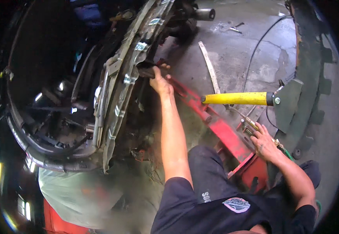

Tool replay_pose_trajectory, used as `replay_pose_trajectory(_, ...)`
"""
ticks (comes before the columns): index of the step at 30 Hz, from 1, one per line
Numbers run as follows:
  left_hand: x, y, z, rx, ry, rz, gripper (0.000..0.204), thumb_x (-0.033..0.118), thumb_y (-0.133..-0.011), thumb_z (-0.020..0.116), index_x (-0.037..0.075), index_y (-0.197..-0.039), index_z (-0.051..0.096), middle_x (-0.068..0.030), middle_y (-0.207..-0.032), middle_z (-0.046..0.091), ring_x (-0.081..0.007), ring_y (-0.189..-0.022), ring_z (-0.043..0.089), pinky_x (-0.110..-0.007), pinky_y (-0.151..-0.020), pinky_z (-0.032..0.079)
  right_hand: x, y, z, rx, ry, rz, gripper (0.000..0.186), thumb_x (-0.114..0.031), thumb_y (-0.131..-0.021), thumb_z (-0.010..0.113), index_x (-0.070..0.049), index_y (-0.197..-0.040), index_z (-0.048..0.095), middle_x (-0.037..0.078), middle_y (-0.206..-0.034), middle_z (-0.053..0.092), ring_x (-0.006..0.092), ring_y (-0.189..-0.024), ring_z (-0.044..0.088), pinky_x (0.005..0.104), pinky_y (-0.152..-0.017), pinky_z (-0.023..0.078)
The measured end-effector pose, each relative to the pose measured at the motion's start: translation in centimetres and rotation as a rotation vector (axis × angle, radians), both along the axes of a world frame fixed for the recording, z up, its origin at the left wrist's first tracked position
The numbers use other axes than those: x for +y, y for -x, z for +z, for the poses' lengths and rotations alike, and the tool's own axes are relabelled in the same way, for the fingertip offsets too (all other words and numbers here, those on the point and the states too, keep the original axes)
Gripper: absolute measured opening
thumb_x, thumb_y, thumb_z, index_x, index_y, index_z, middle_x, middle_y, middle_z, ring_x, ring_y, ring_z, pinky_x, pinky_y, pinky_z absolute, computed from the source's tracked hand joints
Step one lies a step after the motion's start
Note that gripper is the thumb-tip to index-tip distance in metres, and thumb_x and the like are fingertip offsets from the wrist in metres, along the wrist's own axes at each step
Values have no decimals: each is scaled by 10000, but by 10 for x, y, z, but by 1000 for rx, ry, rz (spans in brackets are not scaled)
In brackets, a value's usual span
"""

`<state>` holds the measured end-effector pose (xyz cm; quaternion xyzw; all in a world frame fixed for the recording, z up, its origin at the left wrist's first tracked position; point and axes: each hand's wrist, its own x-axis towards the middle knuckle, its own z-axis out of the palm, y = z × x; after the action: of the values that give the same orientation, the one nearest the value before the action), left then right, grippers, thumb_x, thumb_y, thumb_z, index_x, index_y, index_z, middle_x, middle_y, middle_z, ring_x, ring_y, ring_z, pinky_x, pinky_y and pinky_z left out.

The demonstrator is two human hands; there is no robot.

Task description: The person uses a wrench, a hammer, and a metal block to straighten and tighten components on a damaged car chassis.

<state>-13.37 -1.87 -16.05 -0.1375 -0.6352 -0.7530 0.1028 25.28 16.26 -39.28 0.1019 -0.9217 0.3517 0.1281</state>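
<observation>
My left hand reaches to the bent metal edge of a stripped vehicle body. Its thumb and fingers close round a dark block-like piece by the far end of a long red steel arm; part of that piece is hidden behind the hand. My right hand is beside the near end of the red arm, its fingers curled over a brass-coloured hose fitting. Between the red arm and a dark green steel plate runs a yellow hydraulic ram.
A pale flat bar lies on the concrete floor beyond the ram, with a black hose curving past it. A green hose runs by my right wrist. Whitish sheeting covers something red at the lower left. A small tool lies farther off.
</observation>
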Motion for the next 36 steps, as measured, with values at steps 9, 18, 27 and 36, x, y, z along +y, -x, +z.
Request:
replay_pose_trajectory(9, 3, -1, 0, -1, 1, 30, 322, 279, -1034, 564, 6, -1200, 525, -140, -969, 701, -229, -797, 710, -236, -428, 408, 0, -1, -8, 4, 31, -19, 170, -80, -699, 658, -1, -843, 618, 253, -1049, 583, 493, -1352, 393, 648, -1134, 293)
replay_pose_trajectory(18, 2, 0, -4, -1, 64, 45, 339, 362, -1028, 563, 79, -1211, 525, -102, -1050, 688, -222, -907, 691, -256, -511, 402, -3, -1, -10, -17, 10, -30, 227, -89, -680, 674, 0, -887, 643, 235, -1050, 585, 477, -1366, 381, 643, -1140, 287)
replay_pose_trajectory(27, 11, 0, -4, 42, 82, 101, 380, 360, -1019, 578, 30, -1206, 547, -125, -1021, 699, -212, -830, 694, -237, -458, 382, -1, 0, -14, 6, 62, -63, 264, -75, -668, 671, 14, -917, 658, 235, -1040, 576, 466, -1375, 378, 636, -1162, 258)
replay_pose_trajectory(36, 10, -5, -8, 105, 90, 120, 402, 339, -1017, 586, 24, -1255, 508, -145, -1039, 695, -218, -826, 701, -246, -452, 394, -3, -1, -14, -15, 79, -59, 255, -60, -646, 687, 12, -888, 646, 235, -1029, 563, 472, -1378, 373, 636, -1160, 262)
